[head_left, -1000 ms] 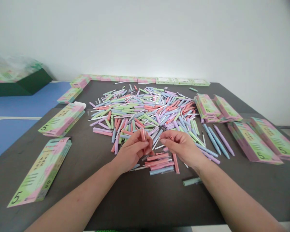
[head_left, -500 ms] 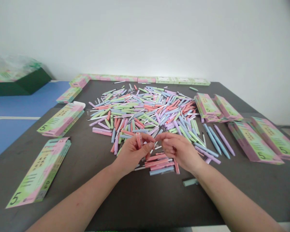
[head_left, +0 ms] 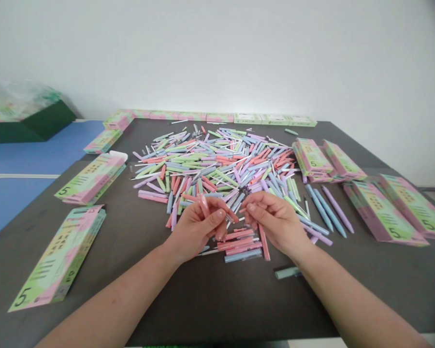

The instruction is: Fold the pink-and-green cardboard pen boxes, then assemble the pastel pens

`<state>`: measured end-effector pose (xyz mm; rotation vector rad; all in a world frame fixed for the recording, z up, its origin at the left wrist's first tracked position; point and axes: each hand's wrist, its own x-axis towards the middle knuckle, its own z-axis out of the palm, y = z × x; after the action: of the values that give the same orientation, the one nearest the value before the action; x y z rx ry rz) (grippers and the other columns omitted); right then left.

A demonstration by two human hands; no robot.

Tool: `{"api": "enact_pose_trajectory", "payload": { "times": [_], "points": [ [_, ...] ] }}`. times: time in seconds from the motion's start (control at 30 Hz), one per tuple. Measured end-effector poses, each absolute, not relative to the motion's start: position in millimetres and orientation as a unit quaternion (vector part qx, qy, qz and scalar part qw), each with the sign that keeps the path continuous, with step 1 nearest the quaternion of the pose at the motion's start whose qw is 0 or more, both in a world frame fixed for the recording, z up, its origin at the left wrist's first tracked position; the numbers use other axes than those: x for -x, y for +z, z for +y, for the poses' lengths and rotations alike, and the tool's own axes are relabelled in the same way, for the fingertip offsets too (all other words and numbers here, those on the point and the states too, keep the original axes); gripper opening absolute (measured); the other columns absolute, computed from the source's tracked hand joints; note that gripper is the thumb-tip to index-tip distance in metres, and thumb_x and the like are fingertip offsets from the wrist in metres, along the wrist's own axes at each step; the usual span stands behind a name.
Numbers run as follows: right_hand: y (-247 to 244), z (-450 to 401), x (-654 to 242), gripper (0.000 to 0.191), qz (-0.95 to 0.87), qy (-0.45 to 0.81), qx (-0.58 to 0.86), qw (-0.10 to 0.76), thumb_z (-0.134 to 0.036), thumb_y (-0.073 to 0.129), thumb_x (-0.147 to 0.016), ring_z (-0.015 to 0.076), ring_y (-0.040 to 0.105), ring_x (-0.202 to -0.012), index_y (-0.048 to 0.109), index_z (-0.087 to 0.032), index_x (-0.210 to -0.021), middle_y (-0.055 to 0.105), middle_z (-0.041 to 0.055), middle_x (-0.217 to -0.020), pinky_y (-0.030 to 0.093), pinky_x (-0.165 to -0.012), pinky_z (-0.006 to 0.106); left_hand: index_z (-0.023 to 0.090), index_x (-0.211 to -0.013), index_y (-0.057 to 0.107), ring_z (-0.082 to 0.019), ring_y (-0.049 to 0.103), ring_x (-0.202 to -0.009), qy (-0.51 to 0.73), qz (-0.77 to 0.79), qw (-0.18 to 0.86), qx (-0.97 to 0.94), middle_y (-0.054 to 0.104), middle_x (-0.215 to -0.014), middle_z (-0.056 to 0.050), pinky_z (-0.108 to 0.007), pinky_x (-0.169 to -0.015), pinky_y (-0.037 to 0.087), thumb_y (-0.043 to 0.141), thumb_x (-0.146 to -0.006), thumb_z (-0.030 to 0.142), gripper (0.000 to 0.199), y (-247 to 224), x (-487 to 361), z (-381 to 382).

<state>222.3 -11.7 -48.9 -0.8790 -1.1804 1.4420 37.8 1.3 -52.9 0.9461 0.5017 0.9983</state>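
Note:
My left hand [head_left: 199, 224] is closed around a red pen part [head_left: 204, 205] that stands up between its fingers; a small clear piece shows near its fingertips. To its right, my right hand [head_left: 273, 220] has thumb and forefinger pinched on something too small to make out. The fingertips of both hands are close but apart. Below and between them lie several red pen parts [head_left: 239, 245] and a blue one [head_left: 242, 255] on the dark table [head_left: 203, 304]. Behind the hands spreads a large heap of pastel pen parts [head_left: 210, 164].
Pink-green boxes lie at the left [head_left: 58, 256], in stacks at the right [head_left: 387, 212] and in a row along the back edge [head_left: 219, 117]. A pale green piece [head_left: 286, 273] lies near my right wrist. A dark green bin [head_left: 39, 123] stands far left.
My right hand has turned, its thumb now pressed to the forefinger, and its fingertips have drawn slightly away from the left hand. The red part in my left hand has tilted.

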Motion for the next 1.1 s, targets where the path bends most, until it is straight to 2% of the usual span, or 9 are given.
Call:
{"api": "enact_pose_trajectory", "payload": {
  "times": [0.17, 0.3, 0.43, 0.57, 0.73, 0.87, 1.1],
  "points": [
    [-44, -20, -219, 0.008, -0.519, 0.575, 0.354, 0.525, -0.026, 0.068, -0.085, 0.0129, 0.065, -0.065, 0.069, -0.021, -0.091, 0.071, 0.0023, -0.075, 0.051, -0.058, 0.024, 0.015, -0.082, 0.065, -0.005, 0.051, -0.047, 0.475, 0.234, 0.737, -0.419, 0.063, -0.069, 0.001, -0.020, -0.048, 0.047, 0.075, -0.077, 0.030, 0.018, -52, -38, 1],
    [-38, -24, -214, 0.010, -0.546, 0.538, 0.366, 0.528, -0.026, 0.071, -0.082, 0.0149, 0.070, -0.067, 0.066, -0.019, -0.087, 0.072, 0.0030, -0.071, 0.057, -0.061, 0.025, 0.016, -0.084, 0.066, -0.006, 0.054, -0.047, 0.480, 0.213, 0.743, -0.415, 0.065, -0.068, 0.002, -0.019, -0.047, 0.048, 0.075, -0.077, 0.025, 0.015, -53, -38, 1],
    [-37, -24, -213, 0.007, -0.561, 0.515, 0.352, 0.544, -0.022, 0.070, -0.083, 0.0126, 0.070, -0.063, 0.065, -0.017, -0.087, 0.073, 0.0021, -0.070, 0.057, -0.059, 0.021, 0.015, -0.085, 0.069, -0.006, 0.058, -0.049, 0.486, 0.196, 0.744, -0.415, 0.070, -0.074, -0.001, -0.018, -0.046, 0.047, 0.074, -0.078, 0.022, 0.011, -54, -37, 2],
    [-38, -25, -214, 0.005, -0.556, 0.514, 0.352, 0.549, -0.017, 0.068, -0.083, 0.0112, 0.071, -0.064, 0.065, -0.018, -0.087, 0.074, 0.0012, -0.072, 0.057, -0.060, 0.018, 0.014, -0.084, 0.070, -0.006, 0.057, -0.048, 0.487, 0.203, 0.744, -0.411, 0.070, -0.072, -0.001, -0.017, -0.045, 0.044, 0.075, -0.078, 0.021, 0.011, -53, -37, 3],
    [-39, -24, -214, 0.005, -0.556, 0.521, 0.351, 0.544, -0.016, 0.066, -0.085, 0.0117, 0.072, -0.066, 0.064, -0.018, -0.088, 0.074, 0.0016, -0.073, 0.059, -0.061, 0.018, 0.015, -0.083, 0.069, -0.004, 0.053, -0.044, 0.492, 0.226, 0.733, -0.412, 0.070, -0.072, -0.001, -0.016, -0.041, 0.039, 0.077, -0.075, 0.022, 0.013, -52, -38, 2],
    [-39, -24, -215, 0.006, -0.564, 0.517, 0.345, 0.544, -0.013, 0.064, -0.086, 0.0105, 0.071, -0.068, 0.063, -0.019, -0.089, 0.074, 0.0008, -0.074, 0.058, -0.063, 0.017, 0.015, -0.082, 0.069, -0.003, 0.047, -0.039, 0.485, 0.249, 0.716, -0.436, 0.066, -0.064, 0.000, -0.014, -0.038, 0.031, 0.076, -0.076, 0.025, 0.014, -53, -37, 2],
    [-43, -26, -217, 0.006, -0.623, 0.454, 0.366, 0.522, -0.016, 0.060, -0.088, 0.0131, 0.070, -0.069, 0.062, -0.020, -0.093, 0.072, 0.0022, -0.076, 0.057, -0.062, 0.022, 0.015, -0.082, 0.068, -0.004, 0.046, -0.039, 0.479, 0.268, 0.703, -0.453, 0.065, -0.062, 0.000, -0.015, -0.038, 0.031, 0.077, -0.075, 0.027, 0.016, -56, -36, 3]
  ]
}}
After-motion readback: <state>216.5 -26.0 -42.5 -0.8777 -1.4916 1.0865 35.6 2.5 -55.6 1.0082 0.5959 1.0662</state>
